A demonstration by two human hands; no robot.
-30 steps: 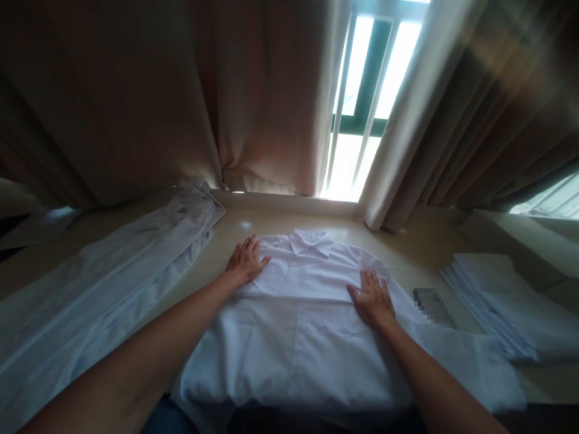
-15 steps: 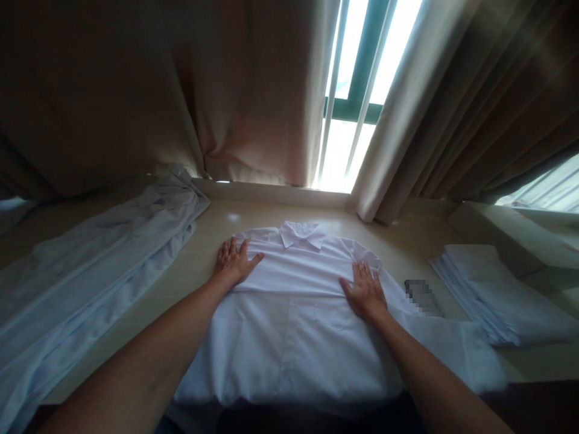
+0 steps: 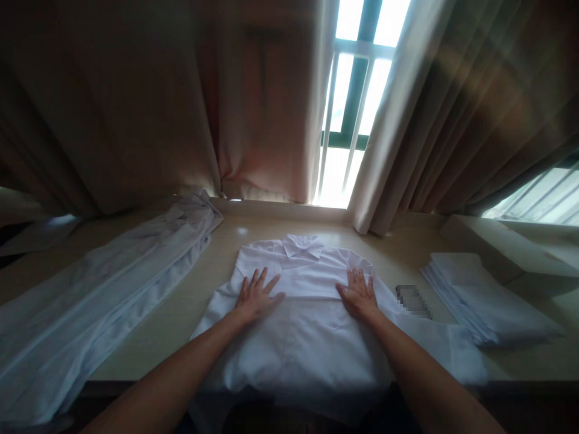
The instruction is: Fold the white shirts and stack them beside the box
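A white collared shirt (image 3: 307,337) lies spread front side up on the table, its collar toward the window and its lower part at the near edge. My left hand (image 3: 259,295) rests on the left side of the shirt's chest, fingers spread. On the right side of the chest, below the shoulder, my right hand (image 3: 359,294) lies flat with its fingers apart. Neither hand grips anything. One sleeve stretches out to the right, past my right forearm. The shirt's bottom end is lost in shadow.
A long heap of white garments (image 3: 113,283) runs along the left of the table (image 3: 266,222). To the right are a pixelated dark flat object (image 3: 413,301) and a stack of folded white clothes (image 3: 488,295). Curtains (image 3: 271,120) and a window (image 3: 348,108) stand behind.
My left hand has shifted from the shirt's left shoulder edge inward and down onto the chest. My right hand stays at about the same place on the cloth. The view has tilted up slightly.
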